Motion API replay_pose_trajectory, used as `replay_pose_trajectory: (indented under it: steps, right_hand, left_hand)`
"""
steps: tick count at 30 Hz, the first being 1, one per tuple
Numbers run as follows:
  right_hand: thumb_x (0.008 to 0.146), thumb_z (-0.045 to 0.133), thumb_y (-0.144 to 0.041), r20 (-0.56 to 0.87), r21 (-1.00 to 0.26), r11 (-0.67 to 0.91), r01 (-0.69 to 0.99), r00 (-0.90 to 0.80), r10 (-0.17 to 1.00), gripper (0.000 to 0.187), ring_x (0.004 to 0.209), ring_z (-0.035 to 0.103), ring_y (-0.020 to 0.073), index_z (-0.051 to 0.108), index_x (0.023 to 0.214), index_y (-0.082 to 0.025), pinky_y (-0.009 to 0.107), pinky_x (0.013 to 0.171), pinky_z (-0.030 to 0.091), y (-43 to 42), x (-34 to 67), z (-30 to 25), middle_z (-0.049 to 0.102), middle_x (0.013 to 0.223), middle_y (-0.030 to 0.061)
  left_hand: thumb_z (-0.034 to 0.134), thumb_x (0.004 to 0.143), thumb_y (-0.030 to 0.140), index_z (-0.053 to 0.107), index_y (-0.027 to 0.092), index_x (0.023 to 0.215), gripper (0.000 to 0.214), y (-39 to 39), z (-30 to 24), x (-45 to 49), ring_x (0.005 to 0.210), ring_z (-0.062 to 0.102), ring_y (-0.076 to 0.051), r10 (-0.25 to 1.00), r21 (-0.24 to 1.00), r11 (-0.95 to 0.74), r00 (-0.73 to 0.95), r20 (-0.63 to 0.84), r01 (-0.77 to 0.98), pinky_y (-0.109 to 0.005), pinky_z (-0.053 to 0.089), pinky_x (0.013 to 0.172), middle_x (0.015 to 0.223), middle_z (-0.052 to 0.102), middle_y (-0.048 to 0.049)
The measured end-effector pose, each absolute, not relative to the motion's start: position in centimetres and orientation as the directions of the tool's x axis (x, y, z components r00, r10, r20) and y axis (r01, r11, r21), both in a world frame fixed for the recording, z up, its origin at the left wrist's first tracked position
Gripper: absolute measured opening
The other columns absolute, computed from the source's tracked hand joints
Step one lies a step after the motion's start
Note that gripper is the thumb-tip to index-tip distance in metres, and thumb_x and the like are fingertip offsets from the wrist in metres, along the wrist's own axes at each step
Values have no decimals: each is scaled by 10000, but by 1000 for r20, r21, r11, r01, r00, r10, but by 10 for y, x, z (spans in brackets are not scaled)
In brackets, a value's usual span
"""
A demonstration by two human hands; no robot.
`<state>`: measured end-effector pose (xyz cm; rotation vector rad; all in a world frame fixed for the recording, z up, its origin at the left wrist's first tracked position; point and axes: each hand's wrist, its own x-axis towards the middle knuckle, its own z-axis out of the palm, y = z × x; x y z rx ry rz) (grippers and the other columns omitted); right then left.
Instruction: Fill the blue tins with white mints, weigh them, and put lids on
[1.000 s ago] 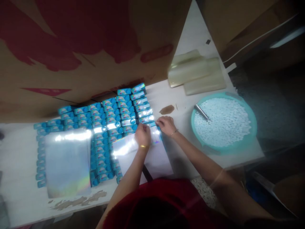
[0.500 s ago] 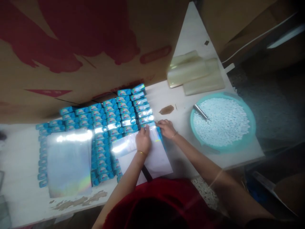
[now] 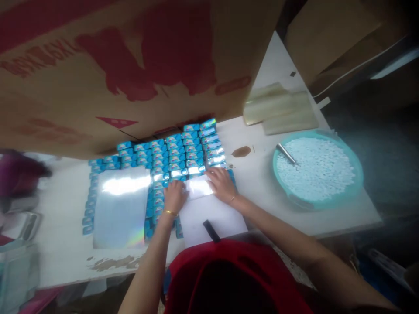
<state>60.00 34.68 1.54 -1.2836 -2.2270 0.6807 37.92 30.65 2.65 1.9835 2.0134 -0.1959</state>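
Note:
Rows of small blue boxes [image 3: 176, 152] cover the white table [image 3: 262, 192] in front of me. A shiny holographic sheet [image 3: 209, 205] lies over the right part of the rows. My left hand [image 3: 174, 197] rests on the sheet's left edge with its fingers curled down. My right hand [image 3: 222, 184] lies flat on the sheet's top right part, fingers stretched out. A second shiny sheet [image 3: 120, 207] covers the left boxes. A small black object [image 3: 211, 231] lies on the near end of the sheet under my hands.
A teal basin [image 3: 356, 174] of small white pellets with a metal scoop [image 3: 286, 154] stands at the right. Clear film pieces [image 3: 278, 109] lie at the back right. A large cardboard panel [image 3: 114, 74] stands behind the boxes. A brown stain [image 3: 240, 151] marks the table.
My head has shifted, so everything sits further right in view. My left hand has slid left to the sheet's left edge. My right hand has flattened onto the sheet.

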Motion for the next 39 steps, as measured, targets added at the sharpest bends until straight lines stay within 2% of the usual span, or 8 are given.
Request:
replay_pose_trajectory:
  steps: [5,11,22,27,30,33,36,39]
  right_hand:
    - [895,445,-204,147,-541,580,609,-610,778,382,1178,399,278,524,1263,-141,437,1004,292,335,552,-4,531,1273,142]
    - [938,403,-284,74,-549,554,626,-624,778,273,998,505,239,628,1060,-186,396,885,322,334,532,0,650,1017,102]
    - [921,430,-289,-107,-713,308,630,-532,840,267,829,563,181,640,779,-207,289,740,310,342,461,9,672,787,22]
    - [923,409,-250,-120,-698,296,652,-513,850,269,897,547,228,646,820,-175,356,811,320,349,439,-8,673,869,85]
    - [935,402,-324,-72,-732,320,601,-536,841,290,1022,511,233,647,971,-173,368,875,334,345,436,-7,646,1026,107]
    - [940,320,-485,13,-928,191,320,-483,876,444,1082,503,200,625,1071,-191,340,919,372,334,448,10,610,1113,88]
    - [903,304,-579,-140,-989,-143,26,-411,901,512,955,578,182,631,1015,-201,332,865,432,321,475,34,646,979,63]
    - [783,556,-550,-298,-942,-333,-36,-363,883,360,782,590,170,612,852,-202,310,768,458,315,512,51,636,795,24]
  left_hand:
    - [620,777,411,517,186,1190,481,289,18,376,1113,450,-332,981,115,101,-80,-180,988,-434,357,848,1257,498,-149]
    - [426,912,325,604,199,917,217,282,36,352,836,563,-205,988,354,35,21,-152,935,-366,338,819,859,643,-55]
    - [443,898,226,619,240,1056,237,259,40,305,1115,485,-266,981,177,-190,181,68,966,-434,309,910,1244,582,-85]
    - [469,873,221,592,197,877,126,226,61,302,952,566,-213,992,412,-60,7,129,909,-370,378,854,977,656,-79]
    - [559,825,292,548,193,782,109,221,84,310,782,564,-160,903,673,170,-387,186,720,-309,423,783,786,614,-25]
    - [657,739,349,516,186,759,216,235,99,326,715,561,-131,767,914,226,-640,46,336,-266,455,715,741,583,1]
    - [673,707,342,477,188,732,250,256,102,350,698,588,-126,776,983,179,-620,-121,33,-281,478,739,722,592,9]
    - [687,690,316,489,186,720,239,272,99,381,685,586,-114,816,978,199,-542,-203,-67,-268,476,738,716,599,17]
